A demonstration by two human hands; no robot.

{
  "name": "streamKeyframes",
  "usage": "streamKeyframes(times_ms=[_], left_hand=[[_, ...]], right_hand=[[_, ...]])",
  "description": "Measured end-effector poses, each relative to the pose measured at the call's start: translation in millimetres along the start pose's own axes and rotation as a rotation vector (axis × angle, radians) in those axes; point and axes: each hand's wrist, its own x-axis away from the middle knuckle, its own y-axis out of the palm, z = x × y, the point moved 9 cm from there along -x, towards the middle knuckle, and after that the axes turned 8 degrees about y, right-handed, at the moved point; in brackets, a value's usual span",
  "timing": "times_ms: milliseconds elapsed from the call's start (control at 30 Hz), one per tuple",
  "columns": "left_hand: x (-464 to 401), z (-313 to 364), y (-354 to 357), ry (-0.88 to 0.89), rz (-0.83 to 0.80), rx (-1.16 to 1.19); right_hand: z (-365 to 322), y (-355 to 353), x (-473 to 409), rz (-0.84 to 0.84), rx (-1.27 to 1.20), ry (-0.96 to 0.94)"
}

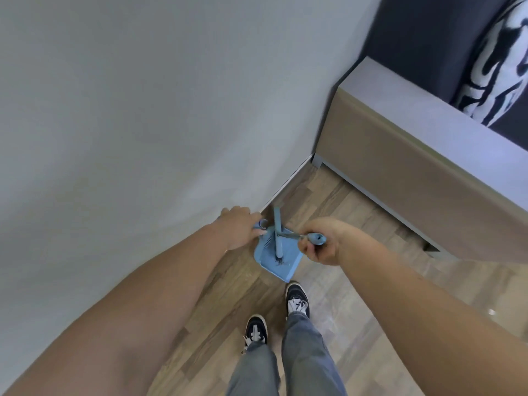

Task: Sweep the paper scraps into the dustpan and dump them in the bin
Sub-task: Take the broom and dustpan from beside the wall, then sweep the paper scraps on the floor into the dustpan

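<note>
A light-blue dustpan (268, 267) rests on the wooden floor by the wall, just ahead of my feet. A blue pole (277, 232) stands in the pan, with dark bristles at its lower end. My left hand (238, 228) is closed on a blue handle end with a ring (261, 224), to the left of the pole. My right hand (321, 244) grips the rounded end of a second blue handle (315, 238), which crosses the pole. I take the ringed handle for the dustpan's and the other for the broom's. No paper scraps or bin are in view.
A grey wall (143, 110) fills the left and runs close along the dustpan. A bed with a tan frame (400, 172) and a patterned blanket (497, 67) stands at the right. My shoes (297, 298) stand on the wooden floor (357, 295) behind the pan.
</note>
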Motion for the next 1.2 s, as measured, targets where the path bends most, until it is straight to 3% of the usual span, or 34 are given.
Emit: streamKeyframes(times_ms=[133, 300, 500, 733, 1000, 1200], left_hand=[[8.3, 19.3, 8.1, -0.004, 0.049, 0.027], [34.2, 55.0, -7.3, 0.073, 0.254, -0.081], [96.5, 110.3, -23.9, 0.144, 0.348, -0.218], [177.2, 196.3, -39.6, 0.195, 0.442, -0.237], [230.1, 329.0, 2.0, 0.163, 0.523, -0.059], [245.0, 475.9, 49.4, 0.199, 0.522, -0.049]], right_hand=[[31.9, -23.5, 15.7, 0.0, 0.067, -0.029], [70.3, -38.5, 50.2, 0.07, 0.135, -0.086], [145.2, -55.9, 115.3, 0.156, 0.219, -0.253], [263.0, -139.5, 194.3, 0.399, 0.375, -0.319], [409.5, -229.6, 285.6, 0.624, 0.477, -0.374], [525.0, -326.5, 308.2, 0.684, 0.473, -0.366]])
